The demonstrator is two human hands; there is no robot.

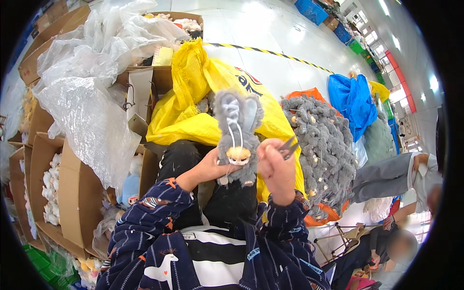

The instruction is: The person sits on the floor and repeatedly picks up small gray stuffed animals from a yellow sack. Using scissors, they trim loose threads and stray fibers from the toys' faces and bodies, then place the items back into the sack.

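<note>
A grey plush rabbit [251,140] with long ears and a small tan face is held upright above my lap. My left hand [207,169] grips its lower body from the left, with the thumb just under the face. A white cord or strip lies along one ear and down toward the face. Close to the toy's right side, my right hand [279,169] is closed around small metal thread snips [290,147], whose blades point up and to the right. The handles are hidden in the fingers. Behind the toy spreads a yellow woven sack [186,113].
To the right, an orange sack holds a heap of similar grey plush toys [324,150], with a blue bag [352,104] beyond. Cardboard boxes [72,193] of plush toys and clear plastic sheeting [87,106] stand at left. Two people [420,169] are at the far right.
</note>
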